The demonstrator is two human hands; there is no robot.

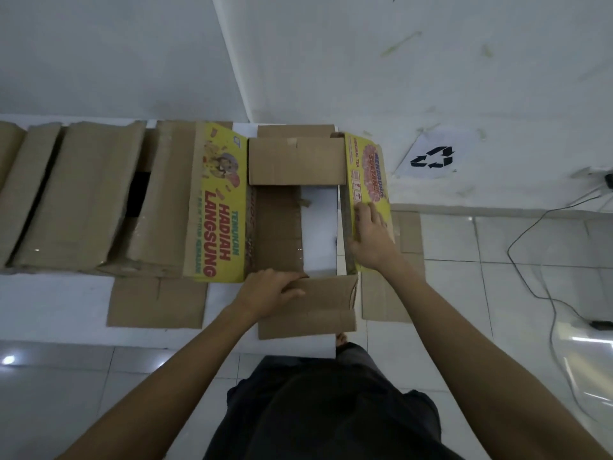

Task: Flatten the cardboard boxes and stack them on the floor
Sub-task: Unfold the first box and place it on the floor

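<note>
bare forearms (185, 370), dark shirt (331, 410)

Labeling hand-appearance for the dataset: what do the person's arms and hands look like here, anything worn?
Both arms are bare from the frame edge to the wrist: no sleeves in view, no gloves. The left hand and right hand show no watch, bands or markings that can be made out; rings, if any, are too small to tell. Below, the person wears a dark garment.

An open brown cardboard box (295, 227) with yellow printed sides stands at the white table's (59, 303) right end — flaps splayed outward. More brown boxes (79, 197) lie along its far edge.
</note>
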